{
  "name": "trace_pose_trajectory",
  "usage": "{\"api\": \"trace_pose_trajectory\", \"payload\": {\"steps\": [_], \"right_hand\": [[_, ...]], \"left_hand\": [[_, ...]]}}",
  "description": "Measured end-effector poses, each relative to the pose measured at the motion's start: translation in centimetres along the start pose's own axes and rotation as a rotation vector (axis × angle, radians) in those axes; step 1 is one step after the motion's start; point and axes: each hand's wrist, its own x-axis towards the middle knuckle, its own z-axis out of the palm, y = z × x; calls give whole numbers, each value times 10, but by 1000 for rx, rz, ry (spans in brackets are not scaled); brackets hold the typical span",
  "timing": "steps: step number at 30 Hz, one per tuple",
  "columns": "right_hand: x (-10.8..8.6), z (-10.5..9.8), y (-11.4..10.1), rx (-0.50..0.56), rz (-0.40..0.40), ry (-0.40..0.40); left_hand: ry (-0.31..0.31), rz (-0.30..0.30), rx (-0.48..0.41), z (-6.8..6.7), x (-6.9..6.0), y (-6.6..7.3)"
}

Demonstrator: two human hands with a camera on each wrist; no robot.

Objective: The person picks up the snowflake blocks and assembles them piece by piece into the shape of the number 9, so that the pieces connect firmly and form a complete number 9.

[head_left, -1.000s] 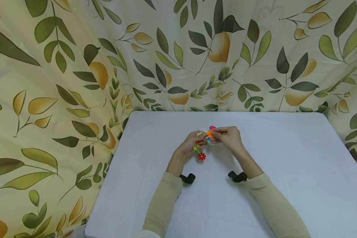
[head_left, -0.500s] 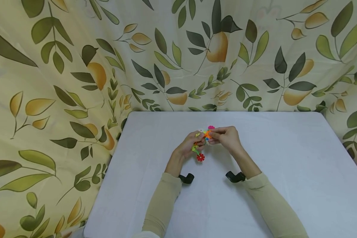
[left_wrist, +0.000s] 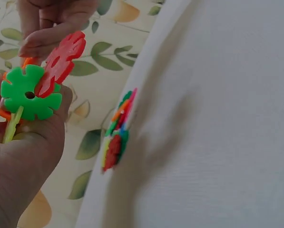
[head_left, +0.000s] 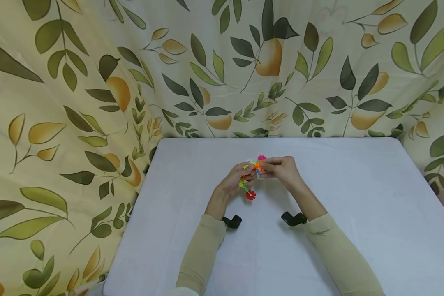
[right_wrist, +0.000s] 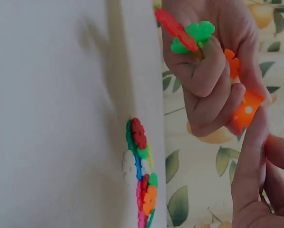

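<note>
My left hand (head_left: 234,180) grips a small chain of plastic snowflake building discs. Its red disc (head_left: 250,195) sticks out toward me; in the left wrist view a green disc (left_wrist: 18,88) is slotted to that red one, with a yellow-green edge below. Opposite, my right hand (head_left: 283,166) pinches an orange disc (right_wrist: 248,110) between thumb and fingers, right against the left fingertips. A second orange disc (right_wrist: 232,64) shows between the left fingers. Whether the two orange discs are joined is hidden by the fingers.
A pile of loose discs (right_wrist: 138,161) in several colours lies on the white-covered table (head_left: 318,255), below and beyond the hands. A leaf-and-fruit patterned curtain (head_left: 244,102) hangs behind and left of the table. Black wrist cameras (head_left: 294,219) are worn on both wrists.
Both hands stay almost in place, with the orange disc still pinched between them. The red disc shifts only slightly. The whole head view drifts a little.
</note>
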Motion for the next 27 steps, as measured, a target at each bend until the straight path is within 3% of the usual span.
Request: {"api": "trace_pose_trajectory", "payload": {"steps": [4, 13, 19, 27], "right_hand": [[-1, -1, 0, 23, -33, -11], [-5, -6, -3, -78, -69, 36], [-7, -5, -3, -56, -81, 11], [-9, -4, -2, -100, -86, 14]], "left_hand": [[-7, -1, 15, -2, 1, 3], [25, 1, -50, -10, -1, 9], [-6, -25, 0, -8, 0, 9], [21, -40, 28, -6, -1, 5]]}}
